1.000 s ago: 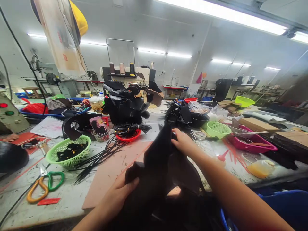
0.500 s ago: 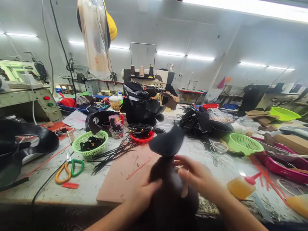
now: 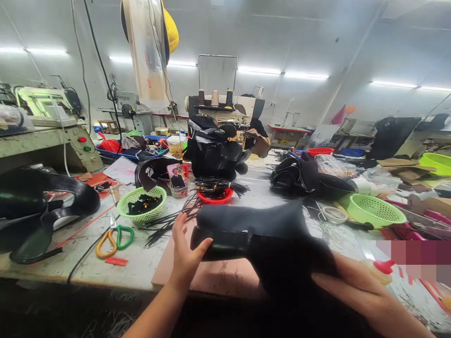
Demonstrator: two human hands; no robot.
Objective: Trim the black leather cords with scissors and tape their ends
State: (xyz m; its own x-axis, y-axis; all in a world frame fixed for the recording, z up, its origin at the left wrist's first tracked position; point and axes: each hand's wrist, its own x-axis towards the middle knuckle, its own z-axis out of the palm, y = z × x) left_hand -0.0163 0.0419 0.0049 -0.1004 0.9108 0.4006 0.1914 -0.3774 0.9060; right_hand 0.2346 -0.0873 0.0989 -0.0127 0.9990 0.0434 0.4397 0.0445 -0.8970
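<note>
A black leather-like piece [image 3: 225, 241] with a folded band along its upper part is held up over the front edge of the table. My right hand [image 3: 355, 286] grips its right side, thumb in front and the other fingers mostly hidden behind. At the piece's left end is my left hand [image 3: 188, 253], its fingers stretched upward and its thumb touching the front of the band. The lower part of the piece is dark, and its outline cannot be made out. A pinkish board [image 3: 229, 277] lies beneath it on the worktable.
To the left lie scissors [image 3: 113, 239] with orange and green handles. Beyond them stand a green basket [image 3: 141, 216] of black pieces, a phone [image 3: 176, 176] and a red bowl [image 3: 215, 199] with black cords. Another green basket [image 3: 378, 211] stands right. A sewing machine [image 3: 229, 105] is behind.
The black piece has turned from upright and narrow to broad and sideways. My left hand has moved left and opened out; my right hand has shifted right. The view has swung slightly left.
</note>
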